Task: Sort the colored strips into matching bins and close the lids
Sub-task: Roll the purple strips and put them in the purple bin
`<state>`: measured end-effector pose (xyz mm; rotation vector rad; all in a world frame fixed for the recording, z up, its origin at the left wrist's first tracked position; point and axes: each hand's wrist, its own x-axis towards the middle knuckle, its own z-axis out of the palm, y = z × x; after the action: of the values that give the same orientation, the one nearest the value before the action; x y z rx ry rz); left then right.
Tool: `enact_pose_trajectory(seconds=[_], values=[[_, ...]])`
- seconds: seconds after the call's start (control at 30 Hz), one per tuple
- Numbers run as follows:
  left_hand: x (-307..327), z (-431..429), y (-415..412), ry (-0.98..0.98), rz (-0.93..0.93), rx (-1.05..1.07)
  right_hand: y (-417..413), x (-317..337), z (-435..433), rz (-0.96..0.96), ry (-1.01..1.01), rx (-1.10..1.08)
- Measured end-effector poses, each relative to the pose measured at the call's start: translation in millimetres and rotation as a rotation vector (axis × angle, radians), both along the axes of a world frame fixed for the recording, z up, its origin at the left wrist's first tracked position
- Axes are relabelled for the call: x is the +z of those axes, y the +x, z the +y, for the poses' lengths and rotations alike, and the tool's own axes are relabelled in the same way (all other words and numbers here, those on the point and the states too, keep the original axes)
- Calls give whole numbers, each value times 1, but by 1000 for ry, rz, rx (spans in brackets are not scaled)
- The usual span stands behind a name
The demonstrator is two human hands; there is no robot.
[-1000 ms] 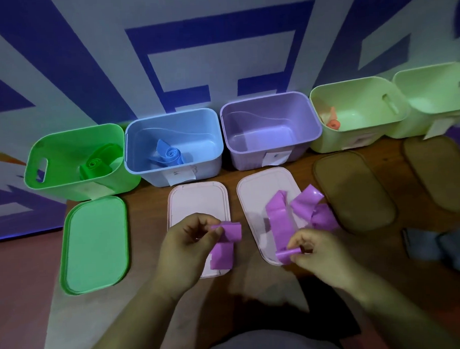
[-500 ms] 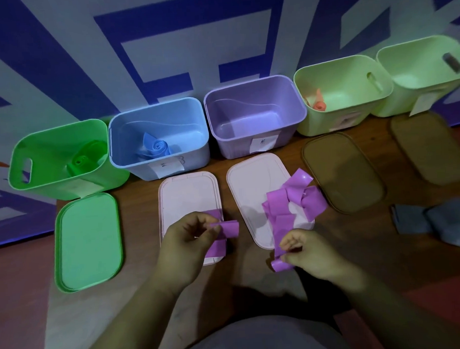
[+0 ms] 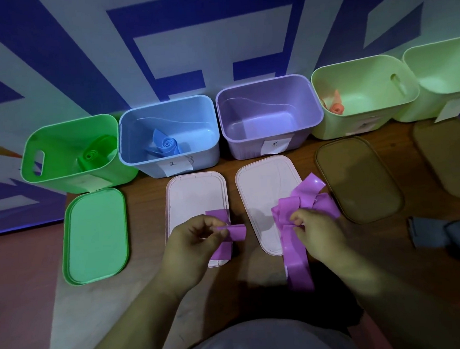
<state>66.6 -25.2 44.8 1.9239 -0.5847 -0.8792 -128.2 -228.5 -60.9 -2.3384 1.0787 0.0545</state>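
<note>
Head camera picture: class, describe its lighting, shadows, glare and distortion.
Head view: dim, with a blue-violet cast; head view: soft shadow falls on the table below the left hand and right hand; head view: a small glare spot sits on the purple strip; head view: wide-angle bending curves the row of bins; head view: the grey strip at right lies darkest.

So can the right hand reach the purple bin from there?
Probably yes. The right hand pinches the purple strip in front of the purple bin, whose top is open, and only a flat pink lid lies between them. The left hand pinches a purple piece off to the side.
</note>
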Motion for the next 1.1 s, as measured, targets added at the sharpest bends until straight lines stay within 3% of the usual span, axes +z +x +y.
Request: enact_pose_trajectory(seconds=[0.13,0.3,0.47,0.7,1.1], values=[[5,-1,1,-18,-15,-17,2,13,-2,-10,-12,11],[32,0,11,-119,-46,14,6,68,-5,-21,189,14],[75,6,22,-265,-139,60,20,138,4,-185,254,89],[123,24,15,-409,-89,62,46,207,38,-327,214,114],[164,66,20,-482,-154,20,70,264,90,-632,271,60]])
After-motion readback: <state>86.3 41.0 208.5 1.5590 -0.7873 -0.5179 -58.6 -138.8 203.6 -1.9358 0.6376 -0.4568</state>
